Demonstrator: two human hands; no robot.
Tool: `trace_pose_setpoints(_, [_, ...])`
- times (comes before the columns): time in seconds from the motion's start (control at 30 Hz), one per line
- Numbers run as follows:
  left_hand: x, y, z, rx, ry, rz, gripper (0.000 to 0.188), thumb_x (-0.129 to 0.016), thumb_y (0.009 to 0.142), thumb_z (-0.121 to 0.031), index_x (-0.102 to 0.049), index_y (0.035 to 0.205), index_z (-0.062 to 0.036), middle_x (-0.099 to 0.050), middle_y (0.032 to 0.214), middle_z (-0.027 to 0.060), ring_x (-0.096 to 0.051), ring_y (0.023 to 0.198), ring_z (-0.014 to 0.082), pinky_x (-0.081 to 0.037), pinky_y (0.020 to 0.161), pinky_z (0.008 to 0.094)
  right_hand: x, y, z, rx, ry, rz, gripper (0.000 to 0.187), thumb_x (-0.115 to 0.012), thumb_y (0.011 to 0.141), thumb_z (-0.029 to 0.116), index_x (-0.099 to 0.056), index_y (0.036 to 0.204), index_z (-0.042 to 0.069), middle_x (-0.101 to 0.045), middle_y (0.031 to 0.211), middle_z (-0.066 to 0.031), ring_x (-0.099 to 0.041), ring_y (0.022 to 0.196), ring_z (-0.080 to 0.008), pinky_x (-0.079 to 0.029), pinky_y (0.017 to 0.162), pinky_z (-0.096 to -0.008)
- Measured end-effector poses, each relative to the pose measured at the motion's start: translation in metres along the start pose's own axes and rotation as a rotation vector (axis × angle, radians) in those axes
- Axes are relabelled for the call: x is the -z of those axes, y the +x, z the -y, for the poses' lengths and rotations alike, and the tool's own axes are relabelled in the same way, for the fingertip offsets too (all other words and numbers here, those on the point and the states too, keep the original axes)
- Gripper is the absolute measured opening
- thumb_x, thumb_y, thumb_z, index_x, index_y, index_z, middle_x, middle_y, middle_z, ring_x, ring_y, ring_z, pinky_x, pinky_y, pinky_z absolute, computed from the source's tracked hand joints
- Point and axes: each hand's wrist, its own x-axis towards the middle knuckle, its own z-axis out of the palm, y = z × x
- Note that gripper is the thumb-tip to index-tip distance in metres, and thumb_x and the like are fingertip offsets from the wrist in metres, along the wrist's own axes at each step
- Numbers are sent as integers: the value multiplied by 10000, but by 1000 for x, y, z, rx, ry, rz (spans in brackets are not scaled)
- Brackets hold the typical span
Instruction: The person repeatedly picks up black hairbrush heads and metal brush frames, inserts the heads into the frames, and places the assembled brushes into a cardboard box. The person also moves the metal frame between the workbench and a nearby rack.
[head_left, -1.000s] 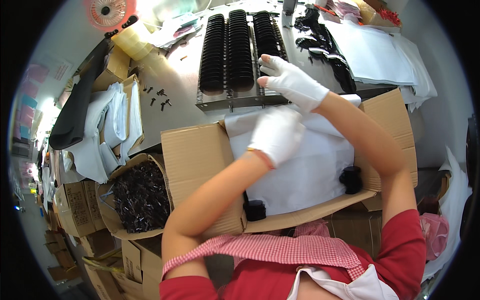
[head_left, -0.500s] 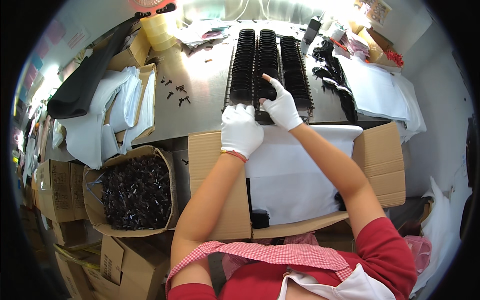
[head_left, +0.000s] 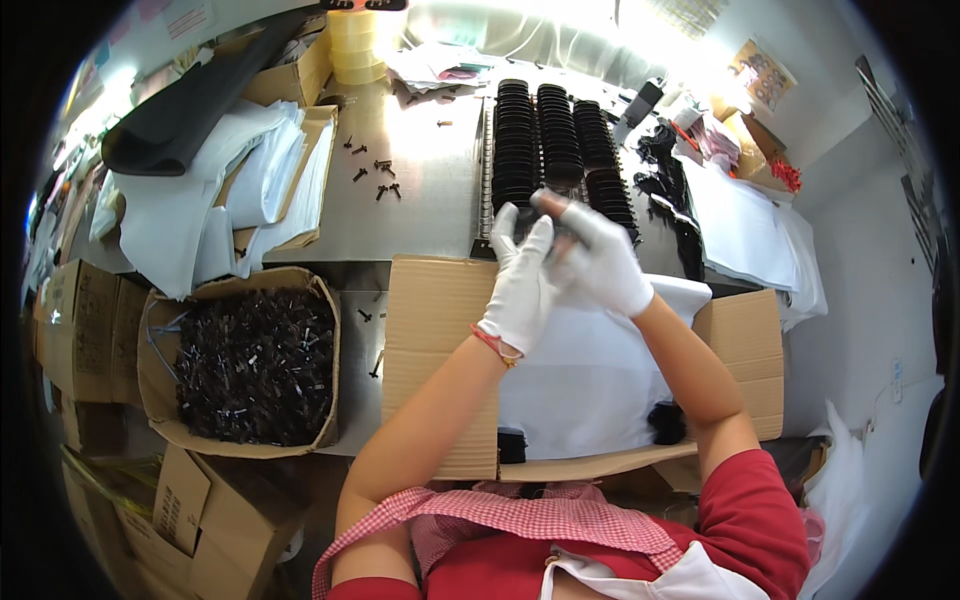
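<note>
My left hand (head_left: 520, 285) and my right hand (head_left: 605, 265), both in white gloves, are pressed together above the near end of a metal rack (head_left: 487, 150) that carries three rows of black round parts (head_left: 540, 140). The left fingers point up, flat against the right hand, whose fingers are curled. Whether anything sits between the hands is hidden. Below them lies an open cardboard box (head_left: 440, 340) lined with a white sheet (head_left: 590, 375). Two black parts (head_left: 668, 422) rest at its near edge.
A cardboard box of small black pieces (head_left: 250, 365) stands at the left. Loose black screws (head_left: 375, 180) lie on the metal table (head_left: 420, 200). Stacked white sheets (head_left: 250, 190), a yellowish tape roll (head_left: 358, 45), more black parts (head_left: 670, 190) and white paper (head_left: 745, 225) surround the rack.
Both hands have lifted off the near end of the rack and come together, closer to the camera. The view has tilted further up the table.
</note>
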Motion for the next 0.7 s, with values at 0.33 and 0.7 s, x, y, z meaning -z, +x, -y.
trace_pose_setpoints(0.33, [12, 32, 36, -234, 1196, 161, 262, -525, 788, 51, -486, 1004, -92, -583, 872, 117, -579, 710, 243, -520, 668, 351, 23, 95, -120, -478, 923, -235, 750, -650, 848, -12, -269, 1493, -44, -536, 1248, -147, -576, 1067, -196, -466, 966, -321])
trace_pose_setpoints(0.7, [-3, 38, 33, -229, 1876, 84, 201, -561, 846, -42, -669, 1015, -45, -651, 1071, 176, -645, 1041, 370, -536, 892, 457, -11, 100, -120, -173, 176, -167, 641, -597, 832, -145, -500, 1436, 49, -689, 1084, -75, -623, 859, -121, -516, 821, -240])
